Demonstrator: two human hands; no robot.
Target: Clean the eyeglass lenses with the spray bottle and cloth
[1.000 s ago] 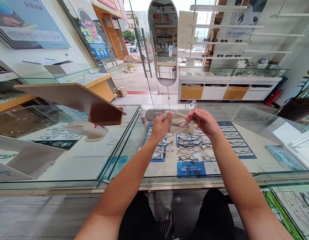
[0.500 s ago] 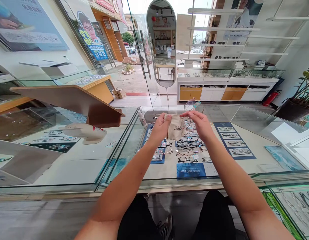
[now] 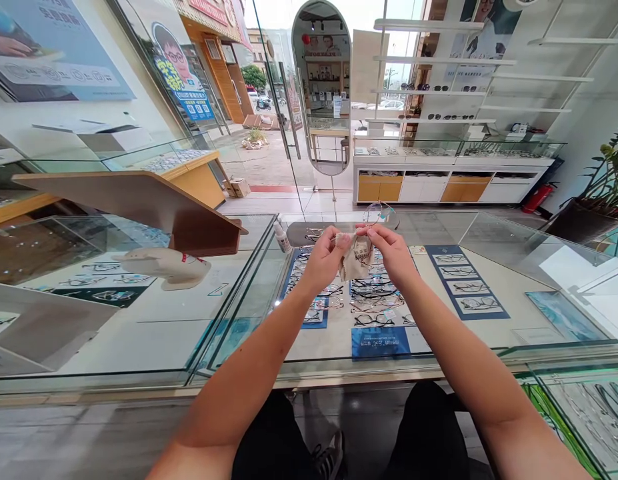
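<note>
Above the glass counter, my left hand (image 3: 327,258) pinches a beige printed cleaning cloth (image 3: 357,261) that hangs down between both hands. My right hand (image 3: 390,252) is closed on a pair of thin-rimmed eyeglasses (image 3: 381,212), whose lenses stick up past the fingers. The cloth's upper edge reaches the right fingertips; whether it wraps part of the eyeglasses I cannot tell. Below the hands, inside the case, lie rows of spectacle frames (image 3: 373,320), partly hidden by my hands and arms.
A small white spray bottle (image 3: 282,237) and a grey oval tray (image 3: 299,233) stand on the counter beyond my left hand. To the left are a tilted brown wooden board (image 3: 133,190) and a cream hand-shaped display (image 3: 163,263). A standing mirror (image 3: 323,87) rises behind the counter.
My hands have drawn closer together. The cloth is more bunched, and the eyeglasses have shifted slightly left and turned in my right fingers.
</note>
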